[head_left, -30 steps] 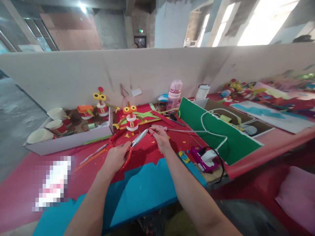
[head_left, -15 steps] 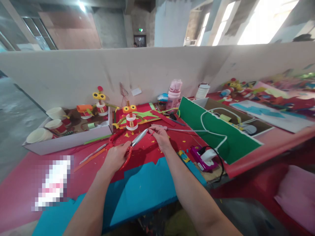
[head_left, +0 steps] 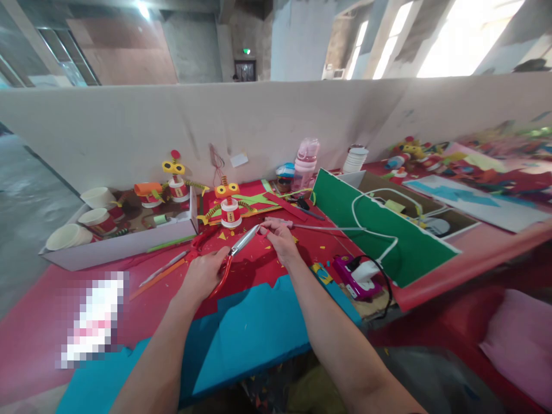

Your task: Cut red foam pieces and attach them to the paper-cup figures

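My left hand [head_left: 206,272] is closed round the red handles of a pair of scissors [head_left: 242,242], whose silver blades point up and to the right. At the blade tips, my right hand [head_left: 281,241] pinches a small piece of red paper [head_left: 262,230]. Just beyond my right fingers lies a pale pink glue gun [head_left: 280,222], its cord running right. A paper-cup figure [head_left: 231,214] with yellow eyes and coiled arms stands behind the scissors. Small yellow scraps [head_left: 222,236] are scattered on the red table cover [head_left: 254,270].
To the left, a white box [head_left: 129,248] holds paper cups and similar figures. At right stand a green-sided box [head_left: 362,230] and a purple power strip [head_left: 356,282] with a plugged-in charger. A pink bottle [head_left: 305,167] is near the partition [head_left: 259,126]; blue sheeting [head_left: 254,328] covers the front edge.
Both hands stay almost in place. The red paper at the blade tips has shifted very slightly, and the scissors have hardly moved.
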Demonstrator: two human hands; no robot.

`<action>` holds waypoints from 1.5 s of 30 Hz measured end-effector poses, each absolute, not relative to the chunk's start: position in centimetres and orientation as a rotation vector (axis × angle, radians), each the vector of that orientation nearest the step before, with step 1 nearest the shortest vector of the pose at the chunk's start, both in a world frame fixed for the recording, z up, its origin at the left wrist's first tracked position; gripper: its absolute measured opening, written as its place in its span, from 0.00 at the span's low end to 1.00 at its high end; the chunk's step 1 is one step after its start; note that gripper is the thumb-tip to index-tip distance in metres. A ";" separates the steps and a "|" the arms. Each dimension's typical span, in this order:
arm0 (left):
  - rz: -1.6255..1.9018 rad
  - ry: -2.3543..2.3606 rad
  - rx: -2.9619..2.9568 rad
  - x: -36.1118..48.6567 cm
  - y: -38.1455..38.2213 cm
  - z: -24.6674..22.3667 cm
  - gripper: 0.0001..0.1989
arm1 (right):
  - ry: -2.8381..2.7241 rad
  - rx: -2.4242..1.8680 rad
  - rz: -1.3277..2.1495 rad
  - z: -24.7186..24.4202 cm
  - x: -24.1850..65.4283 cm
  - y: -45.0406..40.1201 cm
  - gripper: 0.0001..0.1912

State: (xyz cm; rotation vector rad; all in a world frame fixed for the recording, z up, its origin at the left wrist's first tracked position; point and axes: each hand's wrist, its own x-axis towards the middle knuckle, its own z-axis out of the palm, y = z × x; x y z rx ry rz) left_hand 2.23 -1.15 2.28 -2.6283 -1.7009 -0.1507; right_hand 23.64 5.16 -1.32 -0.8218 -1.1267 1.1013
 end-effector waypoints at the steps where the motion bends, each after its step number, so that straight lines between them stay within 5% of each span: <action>1: -0.149 -1.704 -2.630 2.2 -1.2 2.3 0.15 | -1.131 -0.819 1.103 -1.3 23.6 5.2 0.08; 45: -0.166 -1.737 -2.713 1.9 -1.1 2.3 0.15 | -1.183 -0.784 1.163 -1.1 23.7 5.0 0.08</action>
